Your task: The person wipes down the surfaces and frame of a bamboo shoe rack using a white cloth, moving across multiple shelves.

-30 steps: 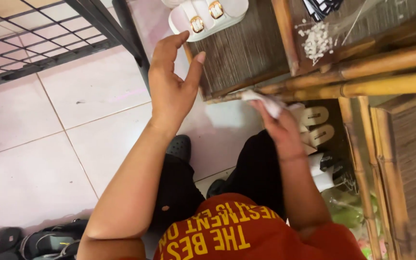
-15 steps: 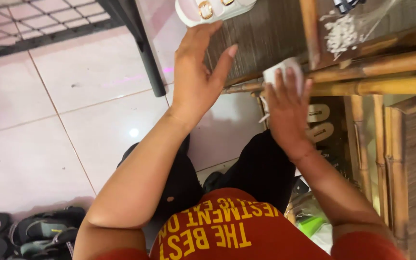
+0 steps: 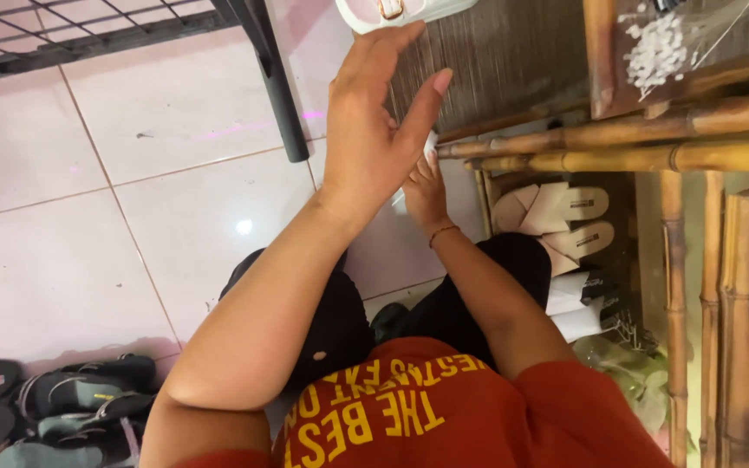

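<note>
Head view: a small white cloth point(image 3: 429, 146) sits at the near end of the bamboo rail point(image 3: 617, 159), just beside the corner of the dark woven shelf top point(image 3: 496, 61). Only a sliver of the cloth shows, above the fingertips of the right hand point(image 3: 425, 191). The right hand's fingers are held together and pointed up against the cloth; whether they pinch it or only press it cannot be told, since the left hand covers most of the contact.

The left hand point(image 3: 373, 130) is raised in front, flat, fingers extended and close together, thumb set apart toward the shelf. It holds nothing. Its fingertips reach near the white sandal point(image 3: 400, 10) at the shelf's far edge, with no contact visible.

Below the rail, a lower shelf holds a pair of beige sandals point(image 3: 556, 221), side by side. White rolled items point(image 3: 576, 305) lie just below them. A heap of small white pellets point(image 3: 652, 48) rests under clear plastic on the upper right. On the tiled floor point(image 3: 132, 225) at lower left lie dark sandals point(image 3: 80, 403). A black metal leg point(image 3: 272, 82) stands left of the left hand.
</note>
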